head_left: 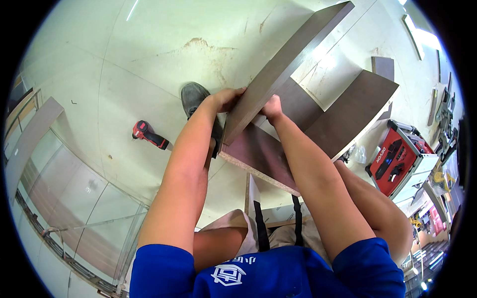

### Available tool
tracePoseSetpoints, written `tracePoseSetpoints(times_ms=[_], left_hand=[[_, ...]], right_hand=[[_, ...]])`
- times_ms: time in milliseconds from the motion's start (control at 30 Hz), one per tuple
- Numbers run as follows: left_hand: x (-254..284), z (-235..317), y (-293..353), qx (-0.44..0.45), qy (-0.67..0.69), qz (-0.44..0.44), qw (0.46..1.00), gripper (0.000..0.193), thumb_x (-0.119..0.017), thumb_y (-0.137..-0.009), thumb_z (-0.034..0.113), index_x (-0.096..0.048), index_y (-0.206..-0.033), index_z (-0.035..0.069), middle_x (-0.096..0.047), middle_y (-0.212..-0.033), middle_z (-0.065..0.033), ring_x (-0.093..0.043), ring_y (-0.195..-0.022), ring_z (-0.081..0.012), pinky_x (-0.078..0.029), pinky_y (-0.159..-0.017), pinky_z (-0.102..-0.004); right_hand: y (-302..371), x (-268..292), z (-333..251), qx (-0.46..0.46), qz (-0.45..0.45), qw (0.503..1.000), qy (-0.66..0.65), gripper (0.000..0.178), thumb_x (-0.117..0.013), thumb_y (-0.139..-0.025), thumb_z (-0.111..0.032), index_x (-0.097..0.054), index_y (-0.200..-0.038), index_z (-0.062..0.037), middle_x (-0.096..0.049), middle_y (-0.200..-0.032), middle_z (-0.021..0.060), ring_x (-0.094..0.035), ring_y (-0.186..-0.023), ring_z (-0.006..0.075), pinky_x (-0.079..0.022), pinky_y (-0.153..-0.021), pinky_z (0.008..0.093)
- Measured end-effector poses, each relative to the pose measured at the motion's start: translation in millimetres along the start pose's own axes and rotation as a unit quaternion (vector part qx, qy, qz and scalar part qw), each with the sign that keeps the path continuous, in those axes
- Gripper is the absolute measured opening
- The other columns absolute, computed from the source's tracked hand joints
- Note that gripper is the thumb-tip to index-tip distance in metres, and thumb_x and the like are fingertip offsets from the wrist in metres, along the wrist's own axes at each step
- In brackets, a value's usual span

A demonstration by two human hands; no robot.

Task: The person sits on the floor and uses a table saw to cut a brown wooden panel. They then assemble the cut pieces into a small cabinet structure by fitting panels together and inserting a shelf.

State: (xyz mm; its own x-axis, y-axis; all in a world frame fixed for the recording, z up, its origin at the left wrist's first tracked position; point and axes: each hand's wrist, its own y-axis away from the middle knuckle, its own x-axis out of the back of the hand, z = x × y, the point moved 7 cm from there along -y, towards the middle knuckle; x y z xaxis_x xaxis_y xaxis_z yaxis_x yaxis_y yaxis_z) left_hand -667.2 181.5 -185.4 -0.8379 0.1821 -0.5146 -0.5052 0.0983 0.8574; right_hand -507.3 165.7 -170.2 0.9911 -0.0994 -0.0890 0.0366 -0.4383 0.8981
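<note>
A partly assembled cabinet frame of dark brown boards stands tilted between my knees, its raw chipboard edge toward me. One tall side panel (290, 64) slants up to the far right. My left hand (227, 100) is on the panel's outer left face, fingers curled and partly hidden behind it. On its inner face, my right hand (272, 108) is closed against the panel, its fingertips hidden. The bottom board (261, 154) meets the panel at the near corner. A second side panel (353, 114) rises on the right.
A red and black cordless drill (149, 135) lies on the floor at left. My dark shoe (193, 94) is beyond my left hand. To the right stands a red and white tool case (400, 161), near a loose brown board (382, 68). A glass-panelled frame (74, 188) is at far left.
</note>
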Motion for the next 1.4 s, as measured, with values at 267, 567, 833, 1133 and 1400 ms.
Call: tracePoseSetpoints(times_ms=[267,567,833,1133,1400], left_hand=[[-9.8,7.8,6.3,0.024,0.006,0.019,1.000,0.069,-0.041,-0.102,0.052,-0.038,-0.147,0.000,-0.034,-0.156,-0.0161,-0.032,-0.144,-0.0264,-0.024,-0.118,-0.0437],[6.0,-0.9,-13.1,0.020,-0.038,0.046,0.998,0.067,-0.036,-0.102,0.056,-0.042,-0.146,0.006,-0.042,-0.151,-0.0131,-0.041,-0.134,-0.0262,-0.031,-0.112,-0.0436],[16.1,41.0,12.9,-0.056,-0.337,0.237,0.909,0.041,-0.054,-0.093,0.034,-0.069,-0.112,0.000,-0.071,-0.105,-0.0184,-0.069,-0.092,-0.0284,-0.053,-0.083,-0.0400],[-23.3,87.8,43.4,-0.303,-0.524,0.293,0.740,0.024,-0.061,-0.084,0.018,-0.075,-0.099,0.005,-0.072,-0.096,-0.0176,-0.069,-0.089,-0.0345,-0.054,-0.082,-0.0412],[-41.7,98.8,48.2,-0.371,-0.487,0.303,0.731,0.028,-0.056,-0.087,0.016,-0.073,-0.106,0.005,-0.070,-0.102,-0.0195,-0.068,-0.093,-0.0363,-0.053,-0.086,-0.0425]], right_hand=[[0.3,0.4,-1.0,-0.015,-0.001,1.000,-0.017,0.015,-0.072,-0.087,-0.017,-0.066,-0.077,-0.0076,-0.066,-0.079,0.0029,-0.062,-0.067,0.0148,-0.053,-0.057,0.0321],[2.4,-2.8,-3.5,-0.011,-0.009,0.999,-0.031,0.016,-0.073,-0.086,-0.018,-0.066,-0.078,-0.0070,-0.067,-0.077,0.0019,-0.063,-0.065,0.0144,-0.052,-0.056,0.0300],[-6.5,1.2,7.6,-0.017,0.000,1.000,-0.015,0.014,-0.071,-0.087,-0.018,-0.067,-0.081,-0.0059,-0.069,-0.082,0.0034,-0.064,-0.071,0.0149,-0.055,-0.060,0.0325],[-8.1,1.9,8.7,-0.011,-0.002,1.000,-0.015,0.007,-0.067,-0.088,-0.012,-0.068,-0.084,-0.0056,-0.068,-0.080,0.0032,-0.063,-0.070,0.0149,-0.054,-0.059,0.0311],[18.2,-7.9,-25.1,0.032,0.005,0.999,-0.021,0.007,-0.065,-0.086,-0.004,-0.064,-0.092,-0.0005,-0.065,-0.079,0.0070,-0.061,-0.063,0.0167,-0.050,-0.055,0.0315]])
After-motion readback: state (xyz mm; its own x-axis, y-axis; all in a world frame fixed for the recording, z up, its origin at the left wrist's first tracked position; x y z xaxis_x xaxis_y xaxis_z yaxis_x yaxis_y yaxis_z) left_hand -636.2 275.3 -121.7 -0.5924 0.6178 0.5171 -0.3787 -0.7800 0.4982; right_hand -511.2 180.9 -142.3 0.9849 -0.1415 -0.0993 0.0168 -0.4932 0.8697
